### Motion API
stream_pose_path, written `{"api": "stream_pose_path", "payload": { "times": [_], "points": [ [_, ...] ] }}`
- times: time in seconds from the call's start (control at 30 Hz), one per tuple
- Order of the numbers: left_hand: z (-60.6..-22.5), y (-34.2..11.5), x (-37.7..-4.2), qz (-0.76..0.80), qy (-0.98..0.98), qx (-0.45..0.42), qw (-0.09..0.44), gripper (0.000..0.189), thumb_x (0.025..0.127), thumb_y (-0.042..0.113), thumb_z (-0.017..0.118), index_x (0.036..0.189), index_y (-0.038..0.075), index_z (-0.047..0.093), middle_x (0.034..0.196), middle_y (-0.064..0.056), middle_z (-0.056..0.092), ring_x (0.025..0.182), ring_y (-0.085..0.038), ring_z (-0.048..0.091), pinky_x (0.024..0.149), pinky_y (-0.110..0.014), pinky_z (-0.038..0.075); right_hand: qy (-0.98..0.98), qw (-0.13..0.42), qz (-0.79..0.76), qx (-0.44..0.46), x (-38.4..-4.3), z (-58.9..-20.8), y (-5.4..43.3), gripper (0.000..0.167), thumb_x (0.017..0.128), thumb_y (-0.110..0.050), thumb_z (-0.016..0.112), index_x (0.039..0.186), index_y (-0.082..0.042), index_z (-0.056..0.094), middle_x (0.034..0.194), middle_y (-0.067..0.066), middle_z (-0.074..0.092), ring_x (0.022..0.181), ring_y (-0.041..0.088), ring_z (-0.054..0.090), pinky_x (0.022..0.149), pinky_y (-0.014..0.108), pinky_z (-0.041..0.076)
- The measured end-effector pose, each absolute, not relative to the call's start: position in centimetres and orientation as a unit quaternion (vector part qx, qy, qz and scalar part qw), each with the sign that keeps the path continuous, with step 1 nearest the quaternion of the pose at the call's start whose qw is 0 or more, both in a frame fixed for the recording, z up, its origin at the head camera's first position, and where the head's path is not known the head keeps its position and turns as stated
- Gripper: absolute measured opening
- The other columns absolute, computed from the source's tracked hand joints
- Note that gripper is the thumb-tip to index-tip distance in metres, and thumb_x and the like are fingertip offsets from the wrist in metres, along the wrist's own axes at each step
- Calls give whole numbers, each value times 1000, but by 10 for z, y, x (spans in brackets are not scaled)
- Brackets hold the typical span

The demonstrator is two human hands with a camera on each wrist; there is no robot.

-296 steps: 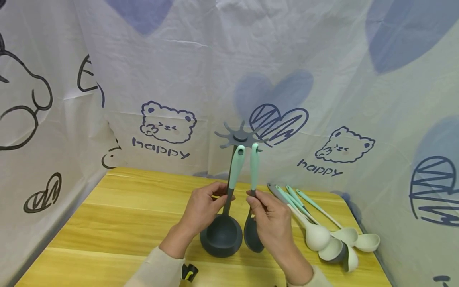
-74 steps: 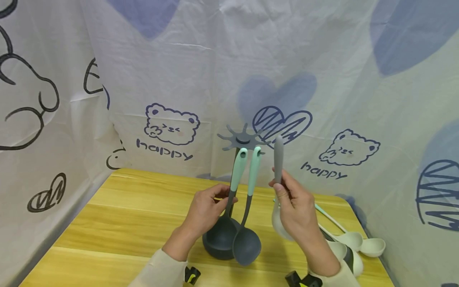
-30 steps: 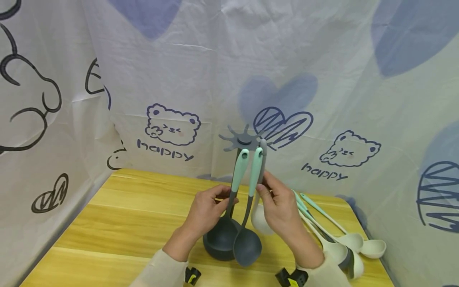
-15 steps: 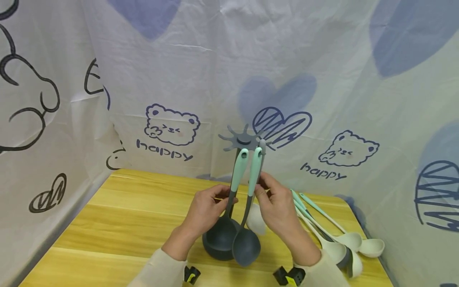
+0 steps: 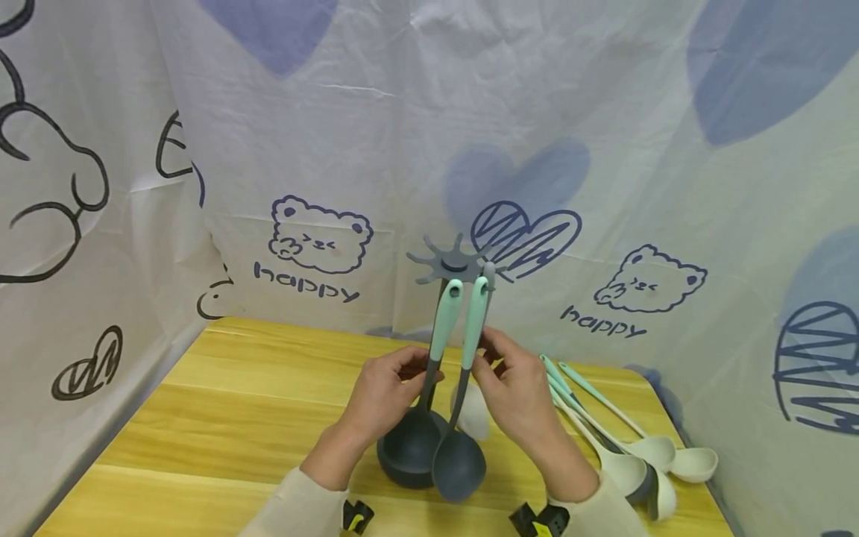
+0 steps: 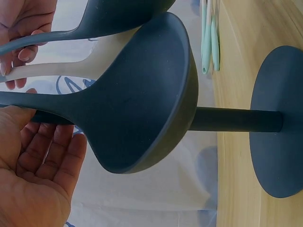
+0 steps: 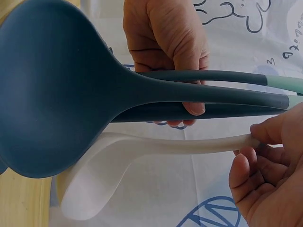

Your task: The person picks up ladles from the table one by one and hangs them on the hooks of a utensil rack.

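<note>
A dark utensil stand (image 5: 453, 262) with a ring of hooks on top stands on the table; its pole (image 6: 236, 119) and round base (image 6: 272, 156) show in the left wrist view. My left hand (image 5: 379, 391) grips the pole below the hooks, near a hanging dark ladle (image 5: 411, 447) with a mint handle. A second dark ladle (image 7: 57, 90), also mint-handled, hangs to its right. My right hand (image 5: 515, 384) pinches the handle of a white ladle (image 7: 104, 170) whose grey top reaches the hooks behind the second ladle. Whether it rests on a hook is hidden.
On the right of the wooden table (image 5: 201, 418) lies a pile of several white and dark ladles and spoons (image 5: 624, 471), mint handles pointing away. A printed cloth (image 5: 376, 149) hangs close behind and along the sides.
Since the earliest frame, the second dark ladle has been hung and let go. My right hand has taken the white ladle from the pile to the stand, lately shifting it slightly left.
</note>
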State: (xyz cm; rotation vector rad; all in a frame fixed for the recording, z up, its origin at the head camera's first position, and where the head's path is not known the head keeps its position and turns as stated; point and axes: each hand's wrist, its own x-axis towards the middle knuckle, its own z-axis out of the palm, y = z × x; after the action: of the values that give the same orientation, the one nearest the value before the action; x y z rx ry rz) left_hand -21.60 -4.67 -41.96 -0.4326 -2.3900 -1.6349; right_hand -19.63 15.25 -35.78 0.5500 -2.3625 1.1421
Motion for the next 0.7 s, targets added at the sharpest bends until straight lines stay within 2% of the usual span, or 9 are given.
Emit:
{"api": "stream_pose_path", "payload": {
  "times": [0.13, 0.23, 0.43, 0.7],
  "points": [
    [-421, -46, -217, -555, -811, -146, 115, 17, 94, 23, 82, 110, 23, 79, 101, 10, 79, 103, -14, 76, 91, -47, 61, -857, 227, 419, 197, -195, -361, 155, 33, 98, -6, 71, 130, -13, 72, 109, 3, 78, 83, 13, 65, 64, 26, 55],
    [-421, -45, -217, -552, -811, -146, 123, 16, 92, 23, 84, 108, 23, 79, 100, 9, 79, 102, -14, 75, 95, -51, 59, -857, 222, 428, 180, -193, -364, 159, 34, 98, -4, 70, 130, -13, 73, 109, 3, 77, 84, 14, 65, 66, 25, 55],
    [-421, -42, -218, -538, -816, -152, 147, 20, 89, 18, 87, 107, 20, 78, 95, 9, 78, 95, -14, 73, 89, -43, 59, -859, 202, 457, 113, -183, -370, 164, 29, 101, -4, 67, 128, -12, 74, 111, 4, 78, 86, 15, 64, 68, 23, 52],
    [-422, -36, -216, -529, -823, -126, 165, 21, 86, 21, 90, 101, 19, 74, 93, 6, 76, 92, -15, 71, 80, -34, 56, -836, 207, 502, 84, -171, -375, 162, 24, 101, -3, 66, 120, -14, 77, 107, 2, 78, 75, 12, 62, 62, 23, 52]
  ]
}}
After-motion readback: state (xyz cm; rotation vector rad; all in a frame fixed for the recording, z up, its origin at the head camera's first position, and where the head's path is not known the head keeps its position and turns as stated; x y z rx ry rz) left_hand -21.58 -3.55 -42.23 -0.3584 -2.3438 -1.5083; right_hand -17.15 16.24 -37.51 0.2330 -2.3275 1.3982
